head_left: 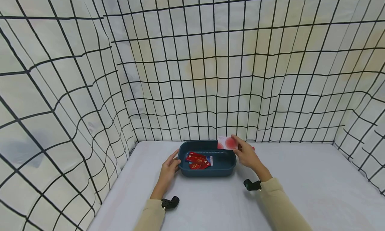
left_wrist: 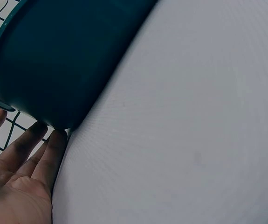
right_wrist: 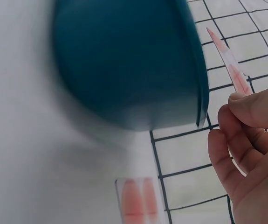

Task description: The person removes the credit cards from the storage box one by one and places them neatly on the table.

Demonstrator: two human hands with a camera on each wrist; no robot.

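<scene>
A dark teal plastic bin [head_left: 204, 173] stands on the white table. Several red cards [head_left: 198, 159] marked VIP lie in its left half, with a blue-and-white card [head_left: 210, 160] partly under them. My left hand [head_left: 168, 171] rests its fingertips against the bin's left end, fingers fairly straight in the left wrist view. Between thumb and fingers, my right hand [head_left: 247, 155] pinches a white card with pink-red circles [head_left: 225, 143] above the bin's back right rim. In the right wrist view that card is seen nearly edge-on, beside the bin's wall [right_wrist: 134, 70].
Another white card with red shapes [right_wrist: 136, 203] lies on the table to the bin's right, mostly hidden behind my right hand in the head view. White walls with black grid netting [head_left: 195, 74] enclose the table [head_left: 207, 204] at back and sides.
</scene>
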